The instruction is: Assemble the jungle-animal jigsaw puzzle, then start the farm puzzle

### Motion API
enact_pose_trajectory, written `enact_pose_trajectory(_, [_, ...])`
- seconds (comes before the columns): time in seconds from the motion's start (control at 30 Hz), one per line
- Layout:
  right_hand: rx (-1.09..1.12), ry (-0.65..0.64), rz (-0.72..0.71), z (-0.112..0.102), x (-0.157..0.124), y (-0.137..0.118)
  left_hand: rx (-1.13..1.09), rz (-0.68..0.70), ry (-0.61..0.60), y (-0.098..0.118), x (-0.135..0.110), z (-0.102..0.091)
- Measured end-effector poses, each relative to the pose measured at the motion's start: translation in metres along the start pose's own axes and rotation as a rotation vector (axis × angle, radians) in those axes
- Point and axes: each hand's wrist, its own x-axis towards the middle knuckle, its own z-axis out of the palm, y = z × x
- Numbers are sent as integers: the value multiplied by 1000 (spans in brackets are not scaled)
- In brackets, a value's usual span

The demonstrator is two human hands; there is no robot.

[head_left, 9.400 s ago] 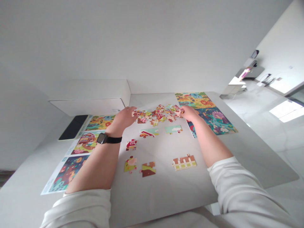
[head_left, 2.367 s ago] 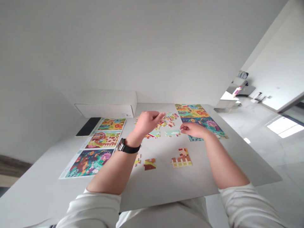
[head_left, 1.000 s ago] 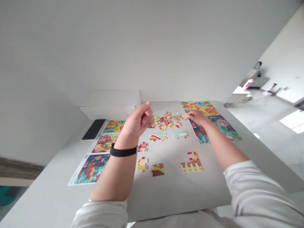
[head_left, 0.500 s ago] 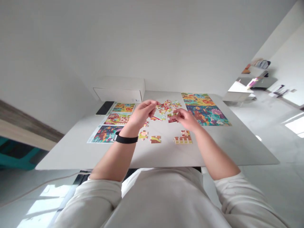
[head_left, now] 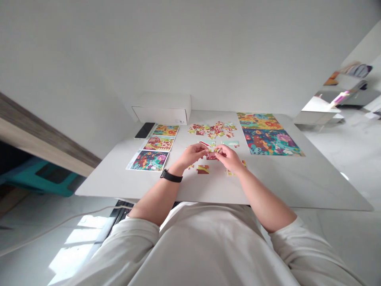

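Note:
Between my two hands, over the middle of the table, is a small cluster of jigsaw puzzle pieces (head_left: 212, 155), red with some yellow-green. My left hand (head_left: 193, 155), with a black band on its wrist, pinches the left side. The fingers of my right hand (head_left: 229, 158) close on the right side. Just beyond lie a piece with a red stripe (head_left: 205, 143) and a pale green piece (head_left: 231, 143). Nearer to me are a brown and yellow piece (head_left: 203, 169) and some joined pieces (head_left: 230, 172), partly covered by my right hand.
A heap of loose puzzle pieces (head_left: 216, 130) lies farther back. Three small picture cards (head_left: 150, 160) and a black phone (head_left: 145, 130) are on the left, before a white box (head_left: 162, 109). Two finished-looking pictures (head_left: 272, 139) lie at the right. A teal stool (head_left: 44, 178) stands beside the table.
My left hand has come away from the heap and down to meet my right hand. Both now hold puzzle pieces together. The view has shifted slightly.

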Motion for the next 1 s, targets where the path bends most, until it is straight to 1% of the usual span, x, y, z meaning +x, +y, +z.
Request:
enact_pose_trajectory(0.1, [-31, -20, -29, -1, -2, -5, 5, -1, 9, -3, 0, 0])
enact_pose_trajectory(0.17, [-80, -3, -60, 0, -3, -5, 21, -9, 23, -5, 0, -1])
enact_pose_trajectory(0.2, [-112, 10, -96, 0, -3, -5, 26, -15, 30, -5, -1, -2])
enact_pose_trajectory(0.27, [-181, 20, -213, 1, -3, -4, 31, -28, 46, -4, -2, -3])
enact_pose_trajectory(0.37, [-272, -12, -401, 0, -3, -3, 52, -49, 79, 0, -5, -6])
enact_pose_trajectory(0.47, [-343, -28, -481, -1, -4, -2, 76, -60, 98, 3, -7, -7])
enact_pose_trajectory(0.53, [-372, -30, -492, -2, -4, -2, 94, -61, 96, 3, -7, -7])
enact_pose_trajectory(0.67, [-395, -51, -465, -1, -3, -1, 159, -55, 83, -2, -5, -7])
enact_pose_trajectory(0.73, [-398, -59, -451, -1, -4, -1, 210, -49, 71, -3, -5, -9])
enact_pose_trajectory(0.8, [-396, -58, -444, 0, -5, -2, 296, -34, 76, -3, -7, -16])
enact_pose_trajectory(0.93, [-386, -61, -455, 0, -6, -6, 470, 27, 150, -1, -19, -37])
enact_pose_trajectory(1.0, [-388, -71, -449, 0, -6, -8, 536, 42, 138, -2, -29, -48])
